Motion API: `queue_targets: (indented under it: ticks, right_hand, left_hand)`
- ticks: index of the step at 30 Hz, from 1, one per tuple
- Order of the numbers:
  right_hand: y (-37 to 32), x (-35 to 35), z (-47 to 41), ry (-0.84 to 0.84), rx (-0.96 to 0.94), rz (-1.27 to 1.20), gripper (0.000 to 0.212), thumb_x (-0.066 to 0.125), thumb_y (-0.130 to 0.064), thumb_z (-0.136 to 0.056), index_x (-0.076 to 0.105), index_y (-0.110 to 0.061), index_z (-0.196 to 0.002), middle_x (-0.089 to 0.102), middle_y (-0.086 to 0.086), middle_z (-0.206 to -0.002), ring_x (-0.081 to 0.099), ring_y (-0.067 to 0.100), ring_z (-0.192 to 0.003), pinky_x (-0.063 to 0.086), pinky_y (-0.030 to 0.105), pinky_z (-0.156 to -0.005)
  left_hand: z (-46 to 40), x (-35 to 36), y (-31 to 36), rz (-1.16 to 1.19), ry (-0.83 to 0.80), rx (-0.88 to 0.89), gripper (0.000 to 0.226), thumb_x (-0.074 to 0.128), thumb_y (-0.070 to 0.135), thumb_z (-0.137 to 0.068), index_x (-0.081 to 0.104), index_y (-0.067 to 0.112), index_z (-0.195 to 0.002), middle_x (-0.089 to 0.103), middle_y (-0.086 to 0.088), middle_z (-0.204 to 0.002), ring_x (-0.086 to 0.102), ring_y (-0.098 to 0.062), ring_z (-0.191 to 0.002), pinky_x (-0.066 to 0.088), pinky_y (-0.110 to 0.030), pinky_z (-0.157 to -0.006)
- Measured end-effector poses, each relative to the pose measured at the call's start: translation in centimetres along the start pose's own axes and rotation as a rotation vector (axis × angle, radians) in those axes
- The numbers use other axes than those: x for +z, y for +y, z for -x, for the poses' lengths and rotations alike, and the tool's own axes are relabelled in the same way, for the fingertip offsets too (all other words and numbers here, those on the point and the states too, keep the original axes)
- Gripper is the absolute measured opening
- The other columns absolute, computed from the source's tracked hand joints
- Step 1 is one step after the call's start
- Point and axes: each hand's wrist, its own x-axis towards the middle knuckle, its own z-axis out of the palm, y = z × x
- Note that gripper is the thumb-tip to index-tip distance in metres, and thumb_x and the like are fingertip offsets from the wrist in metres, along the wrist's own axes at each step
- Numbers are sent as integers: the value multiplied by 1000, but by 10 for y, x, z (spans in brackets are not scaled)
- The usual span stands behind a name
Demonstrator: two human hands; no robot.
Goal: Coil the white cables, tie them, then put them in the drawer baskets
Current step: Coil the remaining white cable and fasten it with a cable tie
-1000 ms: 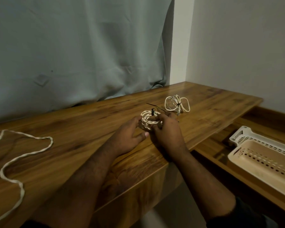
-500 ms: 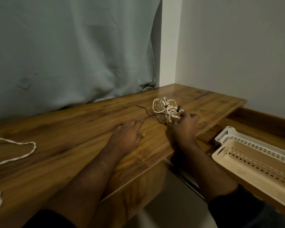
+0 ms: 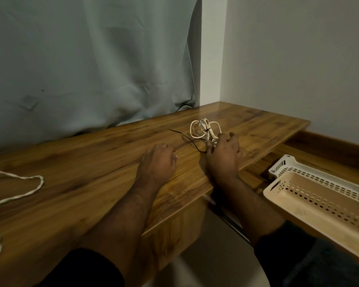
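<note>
The right hand (image 3: 223, 156) lies on the counter (image 3: 91, 183), its grip curled over a coiled white cable that it mostly hides, probably gathering it with the tied bundle (image 3: 204, 130) touching its fingertips at the far side so both can go across together. The left hand (image 3: 157, 162) rests loosely curled, holding nothing. A thin dark tie (image 3: 184, 138) lies between them. The beige basket (image 3: 319, 208) and white basket (image 3: 286, 164) wait on the right; a loose cable (image 3: 19, 195) stays far left, uncoiled.
</note>
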Motion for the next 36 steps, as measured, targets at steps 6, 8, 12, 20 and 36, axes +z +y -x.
queue_targets:
  ticks: [6,8,12,20,36]
  right_hand:
    - [-16,-14,20,-126,-417,-65,31,61,-29,-95,63,-12,-121,48,10,-132,51,25,-119,49,42,-102]
    - [-23,-13,29,-211,-461,-69,33,62,-33,-98,62,-14,-124,47,8,-135,52,23,-119,52,40,-99]
    - [-47,-6,52,-391,-550,-15,40,58,-34,-101,57,-9,-133,45,16,-142,51,32,-126,45,39,-105]
    - [-132,17,124,-525,-839,-17,51,55,-23,-98,45,-9,-146,55,11,-137,46,29,-123,50,48,-99]
    - [-260,22,248,-745,-1233,-365,53,57,-31,-96,51,-6,-143,55,16,-143,54,34,-126,41,39,-104]
  left_hand:
    - [18,-16,4,-27,120,-8,18,52,23,-99,67,15,-106,69,-5,-103,63,-27,-98,46,-41,-83]
    - [27,-22,3,-15,161,-61,17,51,24,-99,66,17,-105,68,-4,-102,62,-25,-96,45,-40,-80]
    - [44,-30,-6,39,212,-239,21,53,25,-98,66,15,-111,68,-8,-109,63,-31,-103,52,-45,-85]
    - [95,-70,-39,305,404,-576,28,58,15,-95,66,11,-122,66,-12,-122,62,-31,-114,53,-46,-95]
    - [231,-179,-111,-289,704,-722,42,60,24,-81,59,14,-121,60,-11,-125,54,-32,-119,47,-46,-96]
